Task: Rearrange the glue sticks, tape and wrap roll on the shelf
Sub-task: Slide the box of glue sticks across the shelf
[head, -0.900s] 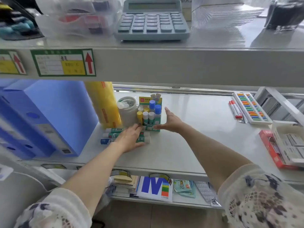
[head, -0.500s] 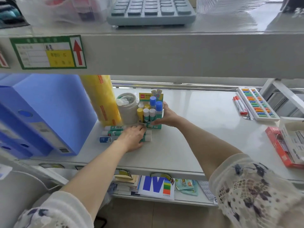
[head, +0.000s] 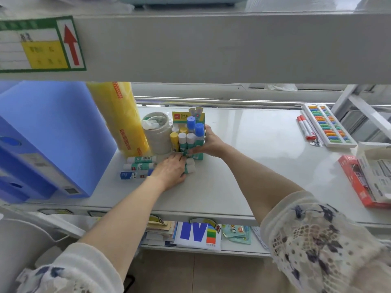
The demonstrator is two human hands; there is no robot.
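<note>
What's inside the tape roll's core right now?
A few white-capped glue sticks stand inside the tape roll, tops showing above the rim. The roll's wall hides their lower bodies and anything beneath them.

Glue sticks (head: 189,166) partly under left hand (head: 169,172)

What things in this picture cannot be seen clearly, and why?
- Glue sticks lying under the left hand: head view, the hand covers them, count unknown.
- Front of the glue stick box: right hand hides part.
- Shelf label: text blurred, cut by left edge.
- Top shelf items: cut by upper edge.
</note>
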